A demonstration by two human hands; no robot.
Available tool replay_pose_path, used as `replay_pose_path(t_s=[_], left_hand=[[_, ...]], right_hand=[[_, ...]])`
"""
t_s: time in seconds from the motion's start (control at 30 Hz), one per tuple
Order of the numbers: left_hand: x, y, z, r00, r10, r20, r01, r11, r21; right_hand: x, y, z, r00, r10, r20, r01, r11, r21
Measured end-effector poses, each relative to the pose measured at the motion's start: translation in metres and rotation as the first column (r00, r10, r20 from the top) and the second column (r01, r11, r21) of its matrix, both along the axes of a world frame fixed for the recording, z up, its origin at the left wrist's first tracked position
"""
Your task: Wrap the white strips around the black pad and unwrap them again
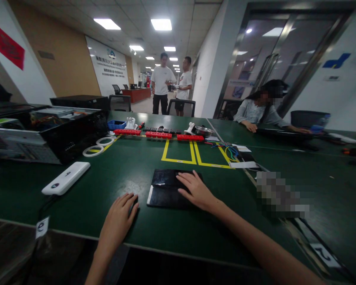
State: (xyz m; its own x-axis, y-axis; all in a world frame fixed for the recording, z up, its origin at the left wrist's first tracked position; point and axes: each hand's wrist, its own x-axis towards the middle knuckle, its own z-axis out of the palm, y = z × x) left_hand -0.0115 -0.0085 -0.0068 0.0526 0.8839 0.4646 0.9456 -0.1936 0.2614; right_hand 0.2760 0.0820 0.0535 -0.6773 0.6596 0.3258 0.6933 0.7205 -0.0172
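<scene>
A flat black rectangular panel [166, 196] with a pale strip at its left edge lies on the green table in front of me. My right hand [197, 190] rests over its right part, fingers stretched out and apart. To the left of the panel, my left hand [118, 213] lies on the tabletop with its fingers extended and gently curved. A dark patch shows between its thumb and forefinger; whether it is shadow or an object I cannot tell.
An opened computer case [74, 136] stands at left, near white rings [93, 151] and a white power bank [67, 179]. Red bins [158, 135] line the back, behind yellow tape outlines [179, 161]. Colored wires [231, 152] lie right. A person [259, 107] sits across; two others stand farther off.
</scene>
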Motion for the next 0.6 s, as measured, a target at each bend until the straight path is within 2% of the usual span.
replay_pose_path(t_s=[0.07, 0.13, 0.23, 0.3, 0.37, 0.43, 0.5, 0.6], left_hand=[[-0.001, 0.000, -0.001, 1.000, -0.005, -0.005, 0.005, 1.000, 0.002], [-0.002, 0.001, -0.003, 1.000, -0.011, -0.013, 0.011, 1.000, 0.000], [-0.002, 0.001, -0.004, 1.000, -0.014, -0.024, 0.014, 1.000, -0.008], [-0.002, 0.000, -0.004, 1.000, -0.013, -0.024, 0.013, 1.000, -0.007], [-0.001, 0.000, -0.004, 1.000, -0.010, -0.022, 0.010, 1.000, -0.003], [-0.001, 0.001, -0.003, 1.000, -0.005, -0.022, 0.004, 1.000, -0.005], [0.000, 0.001, -0.003, 1.000, -0.001, -0.027, 0.001, 1.000, -0.016], [0.000, 0.000, -0.002, 1.000, -0.001, -0.031, 0.000, 0.999, -0.032]], right_hand=[[0.027, 0.016, 0.015, 0.985, -0.174, -0.020, 0.175, 0.977, 0.124], [0.065, 0.031, 0.030, 0.909, -0.417, -0.021, 0.409, 0.881, 0.239], [0.134, 0.039, 0.046, 0.661, -0.749, -0.038, 0.732, 0.633, 0.251], [0.178, 0.035, 0.051, 0.428, -0.903, 0.038, 0.895, 0.429, 0.123], [0.214, 0.029, 0.053, 0.294, -0.952, 0.090, 0.954, 0.298, 0.039], [0.240, 0.025, 0.052, 0.209, -0.970, 0.125, 0.978, 0.209, -0.016], [0.256, 0.024, 0.051, 0.165, -0.975, 0.150, 0.986, 0.159, -0.056], [0.269, 0.028, 0.047, 0.157, -0.976, 0.153, 0.986, 0.146, -0.079]])
